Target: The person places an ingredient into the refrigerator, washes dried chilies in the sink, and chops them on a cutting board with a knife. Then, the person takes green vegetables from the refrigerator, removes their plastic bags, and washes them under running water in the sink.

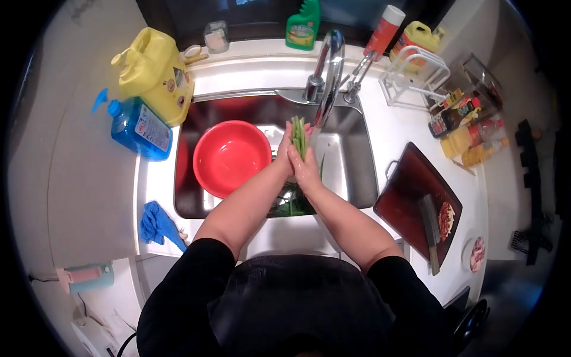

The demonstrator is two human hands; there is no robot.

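Both of my hands are closed around a bunch of green vegetable stalks (298,135) over the sink, just beside the faucet's (333,71) spout. My left hand (285,156) presses on the stalks from the left, and my right hand (306,170) wraps them from the right. The pale cut ends point up and away from me. Long dark green leaves (292,203) hang below my wrists into the steel sink (351,160). A red plastic basin (231,156) stands in the sink's left part, next to my left forearm.
On the right counter, a cleaver (429,229) and chopped food (446,220) lie on a dark cutting board (404,196). Several sauce bottles (470,134) stand behind it. At left are a blue pump bottle (141,128), a yellow jug (156,74) and a blue cloth (158,225).
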